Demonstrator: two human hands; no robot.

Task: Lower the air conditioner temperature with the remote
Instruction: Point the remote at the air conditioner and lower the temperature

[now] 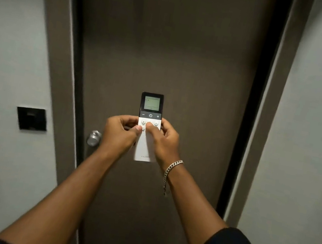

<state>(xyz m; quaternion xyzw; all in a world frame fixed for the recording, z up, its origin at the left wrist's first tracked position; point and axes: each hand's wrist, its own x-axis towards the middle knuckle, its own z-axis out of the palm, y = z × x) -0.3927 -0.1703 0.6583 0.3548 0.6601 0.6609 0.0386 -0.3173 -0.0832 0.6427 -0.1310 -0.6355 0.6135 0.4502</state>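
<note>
Before the brown door (168, 48), both the left hand (120, 134) and right hand (162, 141) clasp the remote (149, 120), whose minus key (143, 114) sits above both thumbs, so one thumb should slide up while the other hand steadies.

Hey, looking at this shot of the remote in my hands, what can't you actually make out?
- Remote screen, head view: the readout is too small and faint to read any temperature.
- Lower buttons: partly covered by the thumbs of the left hand and right hand.
- Logo at the remote's bottom: too small to read.
- Air conditioner: not in view; only the door shows.
- Black wall panel: blurred.
</note>
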